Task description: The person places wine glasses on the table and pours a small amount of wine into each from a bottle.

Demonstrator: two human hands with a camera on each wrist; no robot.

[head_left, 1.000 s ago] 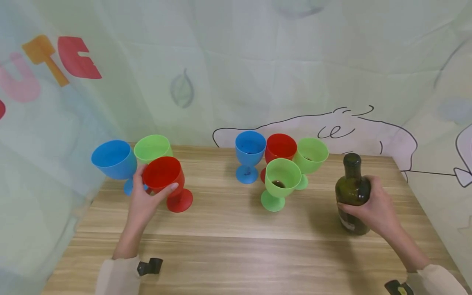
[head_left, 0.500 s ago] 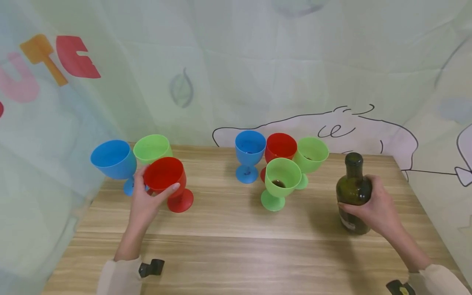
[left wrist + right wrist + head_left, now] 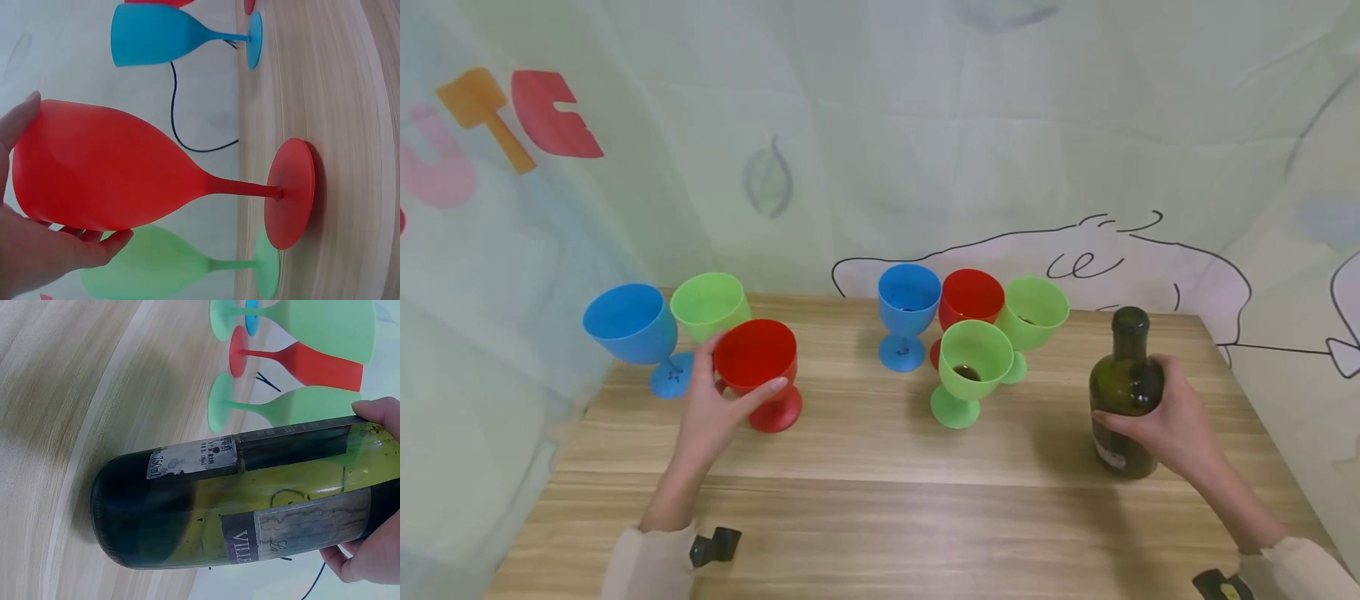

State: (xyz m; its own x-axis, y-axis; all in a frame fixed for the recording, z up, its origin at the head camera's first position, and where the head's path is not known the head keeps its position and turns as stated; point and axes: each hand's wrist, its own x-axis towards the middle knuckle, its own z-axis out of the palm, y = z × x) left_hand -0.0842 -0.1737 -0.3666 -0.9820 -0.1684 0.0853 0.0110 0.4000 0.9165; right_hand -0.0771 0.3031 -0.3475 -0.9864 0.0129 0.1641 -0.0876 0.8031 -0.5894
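Note:
My left hand grips the bowl of a red goblet, thumb on the near side and fingers around the far side. The goblet is upright, its foot on or just above the table; the left wrist view shows its stem and round foot. At the right, my right hand holds a dark green wine bottle around its body. A torn, worn label and some dark liquid in the bottle's lower part show in the right wrist view. Whether the bottle's base touches the table, I cannot tell.
Behind my left hand stand a blue goblet and a green goblet. Mid-table, a blue goblet, a red one and two green ones cluster; dark liquid shows in some. A printed cloth hangs behind the wooden table.
My left hand and the red goblet have shifted a little to the right, away from the blue goblet. The bottle in my right hand has moved slightly right.

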